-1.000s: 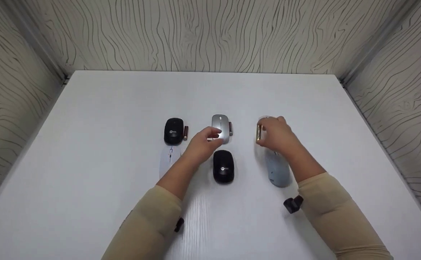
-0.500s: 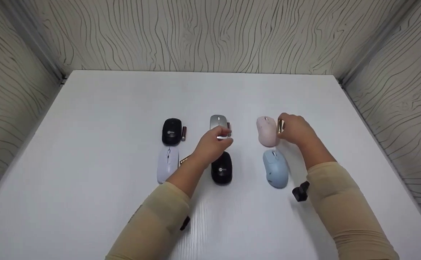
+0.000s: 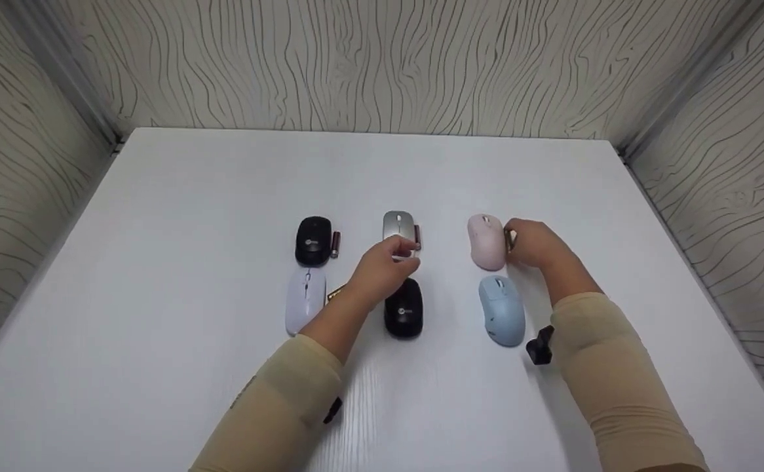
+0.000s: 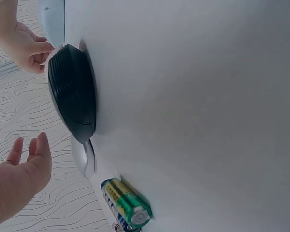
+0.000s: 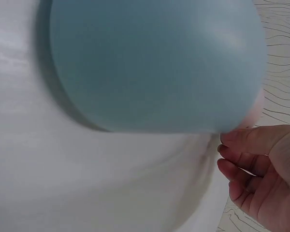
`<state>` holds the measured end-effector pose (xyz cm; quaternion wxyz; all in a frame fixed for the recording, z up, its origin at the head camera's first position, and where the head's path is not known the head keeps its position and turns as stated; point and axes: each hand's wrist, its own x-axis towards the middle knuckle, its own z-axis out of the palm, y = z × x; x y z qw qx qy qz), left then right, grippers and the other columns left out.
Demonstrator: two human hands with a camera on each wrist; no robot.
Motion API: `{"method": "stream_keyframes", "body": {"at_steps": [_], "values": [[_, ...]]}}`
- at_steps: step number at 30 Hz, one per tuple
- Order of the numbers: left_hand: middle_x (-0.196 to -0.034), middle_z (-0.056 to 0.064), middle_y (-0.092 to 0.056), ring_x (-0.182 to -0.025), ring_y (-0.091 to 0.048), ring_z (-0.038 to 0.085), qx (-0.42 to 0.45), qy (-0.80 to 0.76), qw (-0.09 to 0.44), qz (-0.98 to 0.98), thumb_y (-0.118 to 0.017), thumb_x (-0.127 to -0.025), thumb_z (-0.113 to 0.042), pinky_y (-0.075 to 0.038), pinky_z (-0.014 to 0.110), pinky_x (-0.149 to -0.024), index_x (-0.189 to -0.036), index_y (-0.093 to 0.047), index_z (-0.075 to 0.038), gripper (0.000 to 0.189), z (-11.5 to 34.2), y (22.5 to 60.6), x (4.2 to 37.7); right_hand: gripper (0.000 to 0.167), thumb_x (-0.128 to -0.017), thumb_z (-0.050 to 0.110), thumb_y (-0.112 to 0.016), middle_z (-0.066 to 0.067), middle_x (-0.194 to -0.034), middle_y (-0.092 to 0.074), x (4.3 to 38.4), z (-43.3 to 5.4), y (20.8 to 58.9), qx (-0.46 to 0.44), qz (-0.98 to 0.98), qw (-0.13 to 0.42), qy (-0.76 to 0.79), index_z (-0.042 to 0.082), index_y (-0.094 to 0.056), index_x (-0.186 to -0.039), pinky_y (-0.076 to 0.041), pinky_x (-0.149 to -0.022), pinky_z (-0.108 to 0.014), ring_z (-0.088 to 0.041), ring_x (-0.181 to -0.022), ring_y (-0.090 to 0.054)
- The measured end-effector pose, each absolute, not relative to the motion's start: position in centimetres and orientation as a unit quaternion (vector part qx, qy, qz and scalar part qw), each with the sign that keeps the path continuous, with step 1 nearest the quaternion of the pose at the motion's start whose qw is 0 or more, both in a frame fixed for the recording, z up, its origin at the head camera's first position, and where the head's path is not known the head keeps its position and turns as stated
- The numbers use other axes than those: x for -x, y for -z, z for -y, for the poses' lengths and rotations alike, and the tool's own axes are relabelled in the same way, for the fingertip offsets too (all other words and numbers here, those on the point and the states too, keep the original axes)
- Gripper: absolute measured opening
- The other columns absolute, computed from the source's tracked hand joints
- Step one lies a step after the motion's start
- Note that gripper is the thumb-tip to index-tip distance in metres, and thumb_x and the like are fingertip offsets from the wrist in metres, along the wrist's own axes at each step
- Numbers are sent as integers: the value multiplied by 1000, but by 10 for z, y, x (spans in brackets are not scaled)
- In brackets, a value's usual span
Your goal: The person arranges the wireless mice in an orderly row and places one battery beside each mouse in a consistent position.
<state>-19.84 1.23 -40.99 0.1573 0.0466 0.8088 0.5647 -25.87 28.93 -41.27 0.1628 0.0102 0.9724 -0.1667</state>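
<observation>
My right hand (image 3: 536, 244) pinches a gold-coloured battery (image 3: 509, 240) upright along the right side of the pink mouse (image 3: 487, 241). In the right wrist view the blue mouse (image 5: 154, 63) covers much of the scene, and the battery is hidden there behind the thumb and mouse. My left hand (image 3: 382, 270) hovers over the near end of the silver mouse (image 3: 398, 223). Its fingers are loosely bent and hold nothing, as the left wrist view also shows. Just below it lies a black mouse (image 3: 403, 313).
At the left stand another black mouse (image 3: 313, 241) and a lilac mouse (image 3: 305, 301). A dark red battery (image 3: 335, 244) lies beside the former, another red battery (image 3: 417, 237) by the silver mouse. Green batteries (image 4: 128, 202) lie near the left forearm. Patterned walls (image 3: 369, 65) enclose the white table (image 3: 159, 262).
My right hand has carried the battery from over the pink mouse to its right side and lowered it. The left hand has shifted slightly right, staying empty.
</observation>
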Motion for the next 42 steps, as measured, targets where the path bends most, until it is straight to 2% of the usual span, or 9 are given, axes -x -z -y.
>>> {"method": "stream_keyframes", "body": {"at_steps": [5,11,22,35,42], "values": [[-109,3,-58,-106,-55,18,-53,-567,158,-807,-57,-87,-19,-47,30,-85,-112,-58,-15,25,-13,409,195,46,-82,9,-63,-20,-110,-57,259,-292,417,-3,-971,173,167,3,-47,-124,-40,-89,-55,-36,-102,-52],[-109,2,-59,-105,-56,17,-55,-560,160,-811,-57,-88,-21,-47,31,-84,-114,-57,-15,26,-14,412,194,47,-81,10,-62,-17,-103,-59,257,-296,420,18,-970,169,175,2,-47,-125,-42,-84,-51,-31,-92,-53],[-110,3,-60,-107,-56,17,-58,-545,155,-822,-58,-87,-20,-46,32,-88,-112,-58,-15,26,-14,412,193,49,-83,11,-60,-20,-108,-57,256,-298,423,14,-969,167,183,3,-44,-129,-43,-84,-51,-33,-94,-54],[-110,4,-60,-107,-55,18,-62,-556,148,-815,-57,-88,-19,-47,32,-85,-114,-57,-11,27,-4,410,194,54,-87,16,-59,-21,-106,-57,256,-300,420,-1,-968,165,190,4,-37,-135,-46,-79,-47,-32,-93,-55],[-109,3,-60,-106,-55,19,-57,-546,136,-825,-58,-87,-19,-46,32,-83,-113,-57,-12,27,10,404,195,58,-85,15,-62,-22,-104,-57,256,-300,410,-7,-975,142,172,1,-36,-135,-46,-78,-46,-32,-92,-56]]}}
